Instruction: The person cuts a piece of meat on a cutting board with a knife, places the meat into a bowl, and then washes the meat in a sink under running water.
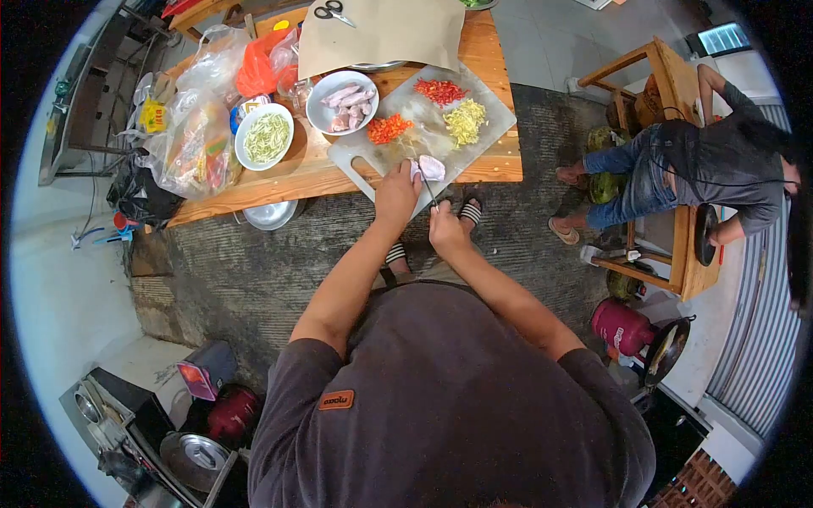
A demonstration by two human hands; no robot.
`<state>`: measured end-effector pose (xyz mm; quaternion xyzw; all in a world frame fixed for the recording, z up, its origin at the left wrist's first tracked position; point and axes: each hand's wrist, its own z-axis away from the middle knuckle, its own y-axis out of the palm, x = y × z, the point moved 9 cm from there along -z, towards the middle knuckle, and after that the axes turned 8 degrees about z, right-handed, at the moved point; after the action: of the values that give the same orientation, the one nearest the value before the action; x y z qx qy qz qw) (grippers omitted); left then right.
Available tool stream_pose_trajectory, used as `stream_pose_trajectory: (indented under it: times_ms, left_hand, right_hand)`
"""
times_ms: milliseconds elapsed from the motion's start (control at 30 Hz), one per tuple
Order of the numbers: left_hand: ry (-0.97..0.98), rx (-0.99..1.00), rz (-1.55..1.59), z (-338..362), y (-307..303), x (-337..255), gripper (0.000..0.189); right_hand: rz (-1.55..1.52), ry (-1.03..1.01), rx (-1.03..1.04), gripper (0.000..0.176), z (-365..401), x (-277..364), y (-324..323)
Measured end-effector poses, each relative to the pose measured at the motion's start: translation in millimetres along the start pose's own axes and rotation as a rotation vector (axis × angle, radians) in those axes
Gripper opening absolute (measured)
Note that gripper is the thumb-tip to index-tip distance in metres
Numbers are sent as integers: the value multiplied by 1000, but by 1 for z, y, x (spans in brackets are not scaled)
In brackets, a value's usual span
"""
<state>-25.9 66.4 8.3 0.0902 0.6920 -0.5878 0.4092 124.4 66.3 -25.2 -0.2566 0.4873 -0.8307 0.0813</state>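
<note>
Near the front corner of the cutting board (343, 155), my left hand (396, 201) is closed on a pale piece of raw chicken (431, 168). My right hand (449, 232) grips a knife (433, 196), its blade pointing at the chicken and close to my left fingertips. Farther back on the board lie chopped orange-red chili (389, 129), chopped red chili (439, 91) and a heap of chopped pale yellow pieces (465, 122). Left of the board, a white bowl (314, 108) holds several raw chicken pieces.
A bowl of pale green shreds (266, 137) and plastic bags (199, 152) crowd the wooden table's left side. Brown paper (381, 34) with scissors (334, 12) lies at the back. Another person (703, 161) is at a wooden bench (696, 264) on the right. A pot (271, 215) sits below the table.
</note>
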Motion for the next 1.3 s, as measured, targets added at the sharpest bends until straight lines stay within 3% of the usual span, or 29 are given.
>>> stream_pose_trajectory:
  times_ms: [233,333,400,500,633,800,1300]
  left_hand:
    - [-61,-12,-13,0,3,4,26]
    - [-49,-32,-37,-11,6,7,25]
    - [-13,-51,-30,-9,6,5,26]
    - [-104,-20,-5,-11,4,5,27]
    - [-87,-28,-100,-11,5,2,21]
    - [-79,-33,14,-11,8,7,26]
    - [-92,-70,-67,-12,5,3,22]
  right_hand:
    - [-28,23,0,30,-10,13,-6]
    - [117,23,-63,32,-13,8,-12]
    - [-42,78,-15,33,-32,6,-8]
    - [-29,43,10,34,-38,8,1]
    - [-51,111,81,34,-11,-2,10]
    - [-55,96,46,35,-28,4,2]
    - [-34,94,23,34,-27,0,2]
